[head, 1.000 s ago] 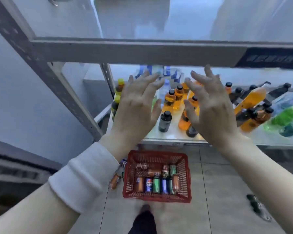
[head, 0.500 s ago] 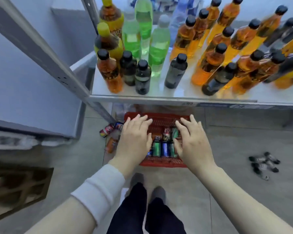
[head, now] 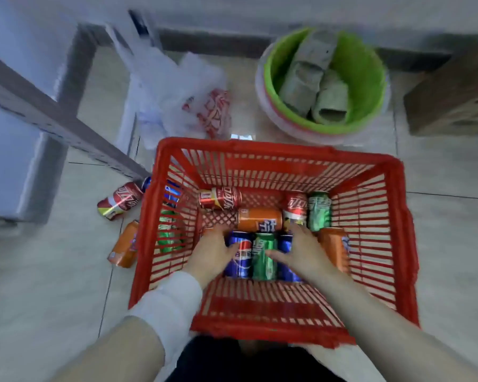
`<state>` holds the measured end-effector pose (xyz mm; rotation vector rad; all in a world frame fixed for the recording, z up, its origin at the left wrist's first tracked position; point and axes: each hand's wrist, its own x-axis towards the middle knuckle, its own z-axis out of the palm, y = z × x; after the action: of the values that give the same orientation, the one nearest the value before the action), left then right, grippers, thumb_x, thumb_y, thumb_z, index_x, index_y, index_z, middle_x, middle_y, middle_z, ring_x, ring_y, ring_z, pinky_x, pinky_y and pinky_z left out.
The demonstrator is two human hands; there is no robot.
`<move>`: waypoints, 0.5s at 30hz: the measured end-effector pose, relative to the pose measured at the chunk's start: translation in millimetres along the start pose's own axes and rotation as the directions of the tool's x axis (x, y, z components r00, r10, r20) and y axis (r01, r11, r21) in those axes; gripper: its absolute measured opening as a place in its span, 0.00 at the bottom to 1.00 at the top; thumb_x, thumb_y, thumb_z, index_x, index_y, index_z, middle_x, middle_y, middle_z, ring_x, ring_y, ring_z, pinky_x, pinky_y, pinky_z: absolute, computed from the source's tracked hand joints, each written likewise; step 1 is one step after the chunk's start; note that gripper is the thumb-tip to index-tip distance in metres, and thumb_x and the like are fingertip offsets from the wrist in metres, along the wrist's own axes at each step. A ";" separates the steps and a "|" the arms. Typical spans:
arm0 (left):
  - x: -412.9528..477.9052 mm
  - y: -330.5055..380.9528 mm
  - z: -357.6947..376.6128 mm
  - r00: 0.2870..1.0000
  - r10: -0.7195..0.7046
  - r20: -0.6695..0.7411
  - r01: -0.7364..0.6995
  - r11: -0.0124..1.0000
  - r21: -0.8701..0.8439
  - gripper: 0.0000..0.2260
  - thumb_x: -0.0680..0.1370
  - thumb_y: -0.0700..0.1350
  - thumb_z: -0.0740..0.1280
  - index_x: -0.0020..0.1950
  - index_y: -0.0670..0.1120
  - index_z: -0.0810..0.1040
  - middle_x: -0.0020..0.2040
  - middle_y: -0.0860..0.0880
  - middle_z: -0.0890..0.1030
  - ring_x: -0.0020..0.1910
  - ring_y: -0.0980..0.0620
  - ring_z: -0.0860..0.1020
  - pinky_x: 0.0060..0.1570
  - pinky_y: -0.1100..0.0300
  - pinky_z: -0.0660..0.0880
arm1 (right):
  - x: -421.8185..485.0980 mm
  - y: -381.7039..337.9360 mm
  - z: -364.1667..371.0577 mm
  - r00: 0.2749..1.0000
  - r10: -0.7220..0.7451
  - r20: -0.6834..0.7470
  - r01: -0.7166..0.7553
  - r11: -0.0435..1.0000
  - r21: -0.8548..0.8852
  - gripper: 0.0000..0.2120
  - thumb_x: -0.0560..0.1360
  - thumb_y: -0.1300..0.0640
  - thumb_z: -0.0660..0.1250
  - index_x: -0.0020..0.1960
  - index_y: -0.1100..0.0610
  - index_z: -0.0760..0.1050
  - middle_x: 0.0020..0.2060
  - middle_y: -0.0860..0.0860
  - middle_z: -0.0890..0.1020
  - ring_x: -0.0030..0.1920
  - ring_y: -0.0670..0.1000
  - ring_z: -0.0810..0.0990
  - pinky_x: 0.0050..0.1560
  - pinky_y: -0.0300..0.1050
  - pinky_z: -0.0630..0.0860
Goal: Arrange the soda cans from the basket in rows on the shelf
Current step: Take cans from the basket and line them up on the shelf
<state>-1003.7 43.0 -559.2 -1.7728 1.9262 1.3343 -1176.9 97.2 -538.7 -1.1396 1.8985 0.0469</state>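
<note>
In the red basket (head: pixel 276 146), the left hand (head: pixel 211 253) has its fingers curled down and its thumb on the blue can (head: pixel 240 260). The right hand (head: pixel 301 250) lies over the green can (head: pixel 264 264), thumb spread. Whether either hand is gripping cannot be told. An orange can (head: pixel 260 219) lies just beyond the fingertips.

A red plastic slatted basket (head: pixel 273 150) sits on the tiled floor, with soda cans lying on their sides in its bottom. At the back lie a red cola can (head: pixel 220 198), an orange can (head: pixel 260 219), a second red can (head: pixel 295 206) and a green can (head: pixel 319 210). Nearer, side by side, are a blue can (head: pixel 239 257), a green one (head: pixel 264 257), a partly covered blue one (head: pixel 286 244) and an orange one (head: pixel 334 249). Outside the left wall a red can (head: pixel 120 199) and an orange can (head: pixel 124 245) lie on the floor.
</note>
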 end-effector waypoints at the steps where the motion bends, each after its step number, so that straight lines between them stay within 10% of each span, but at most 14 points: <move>1: 23.6 -7.3 4.7 0.998 -0.027 -0.058 0.025 0.999 -0.034 0.20 0.76 0.46 0.67 0.65 0.41 0.70 0.61 0.41 0.77 0.61 0.43 0.74 0.57 0.57 0.69 | 22.7 -1.4 7.5 0.999 -0.035 -0.012 0.035 0.999 0.012 0.38 0.70 0.42 0.70 0.72 0.57 0.60 0.69 0.56 0.68 0.68 0.56 0.66 0.64 0.45 0.66; 9: 125.5 -45.9 23.0 0.888 -0.275 -0.369 0.178 0.944 -0.277 0.27 0.75 0.44 0.67 0.70 0.37 0.61 0.68 0.38 0.69 0.67 0.40 0.67 0.68 0.50 0.63 | 143.7 -36.2 51.2 0.974 -0.194 -0.117 0.202 0.978 0.057 0.26 0.73 0.47 0.68 0.66 0.59 0.70 0.63 0.55 0.76 0.63 0.55 0.74 0.55 0.37 0.65; 15: 137.2 -40.3 21.8 0.890 -0.386 -0.244 0.230 0.840 -0.491 0.25 0.78 0.43 0.64 0.70 0.35 0.60 0.68 0.41 0.69 0.66 0.42 0.69 0.66 0.55 0.65 | 168.6 -43.1 70.1 0.977 -0.115 -0.177 0.159 0.954 0.256 0.26 0.73 0.52 0.70 0.66 0.59 0.68 0.62 0.55 0.76 0.63 0.55 0.74 0.56 0.38 0.66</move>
<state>-1013.0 -31.2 -683.0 -2.5591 1.4257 1.5204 -1128.7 -12.9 -682.7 -1.1107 1.8897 -0.3805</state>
